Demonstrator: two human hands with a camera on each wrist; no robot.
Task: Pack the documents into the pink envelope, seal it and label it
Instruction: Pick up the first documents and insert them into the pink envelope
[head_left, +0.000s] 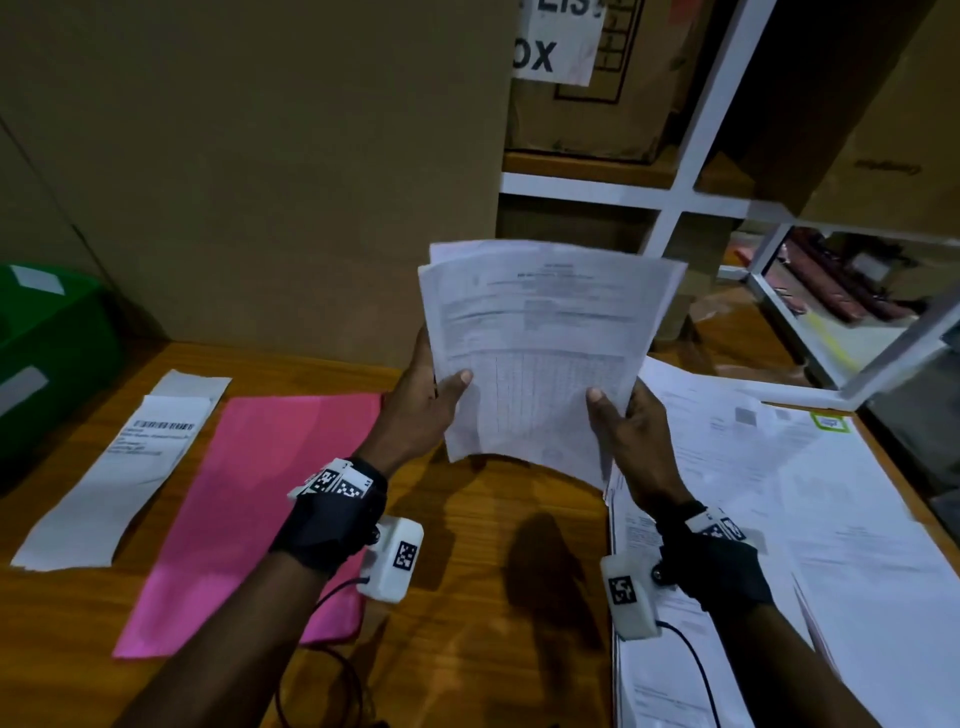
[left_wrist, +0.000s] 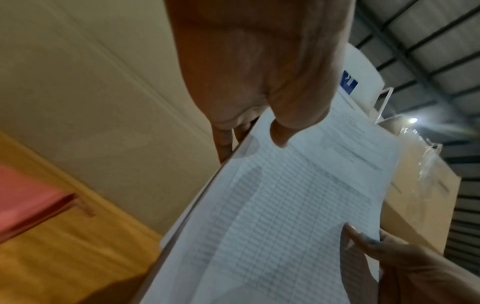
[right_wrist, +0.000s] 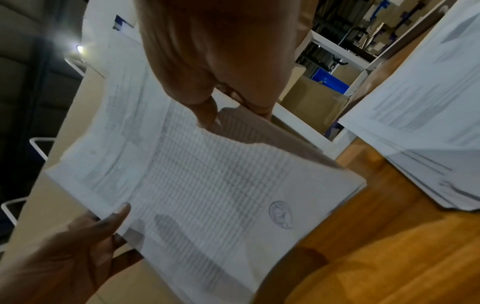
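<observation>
Both hands hold a small sheaf of printed documents (head_left: 540, 348) up above the wooden table (head_left: 467, 545). My left hand (head_left: 426, 400) grips its lower left edge, thumb on the front sheet. My right hand (head_left: 623, 421) grips the lower right edge the same way. The top sheet carries a fine table and a round stamp (right_wrist: 280, 215). In the left wrist view the thumb (left_wrist: 280, 133) presses the documents (left_wrist: 285, 205). The pink envelope (head_left: 260, 509) lies flat on the table to the left. A white label (head_left: 130, 457) with a barcode lies left of it.
A spread pile of more papers (head_left: 805, 519) covers the table's right side. A large cardboard box (head_left: 260, 156) stands behind the table, a green bin (head_left: 47, 353) at far left, white shelving (head_left: 675, 192) with boxes at back right.
</observation>
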